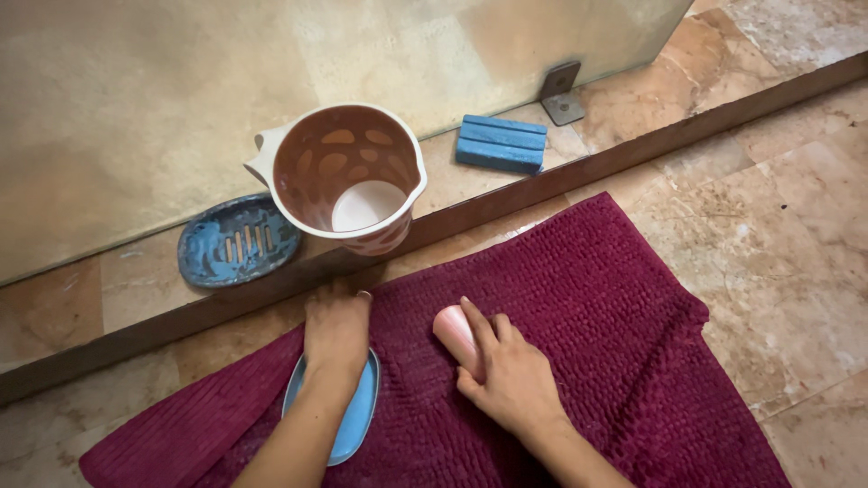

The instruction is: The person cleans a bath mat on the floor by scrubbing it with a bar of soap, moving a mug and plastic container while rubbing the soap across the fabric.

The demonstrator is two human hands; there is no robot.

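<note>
— Marble floor tiles fill the right side of the frame, with a raised stone ledge [633,149] running diagonally from lower left to upper right. What lies on the floor?

— A dark red bath mat [615,325] covers the lower centre. Both hands work over it. The right hand [511,375], just right of centre, has its fingers curled loosely around a pink soap bar [455,336], which rests against the mat. The left hand [336,330], just left of centre, lies palm down with fingers bent near the mat's upper edge; I cannot tell whether it grips anything.

— And under that left forearm?

— A light blue oval tray [357,420] sits on the mat, mostly hidden by the wrist. Nothing shows in its visible part.

— What about the containers on the ledge?

— A brown and white spotted jug [348,176] stands upper centre; its inside looks empty down to the pale bottom. Touching its left side is a darker blue slotted soap dish [237,239], also empty. A blue ridged block [503,143] lies well apart, toward the upper right, near a metal bracket [561,92].

— How far along does it look?

— My judgement: the soap is in hand but rests in neither dish, so placing is not yet done.
</note>
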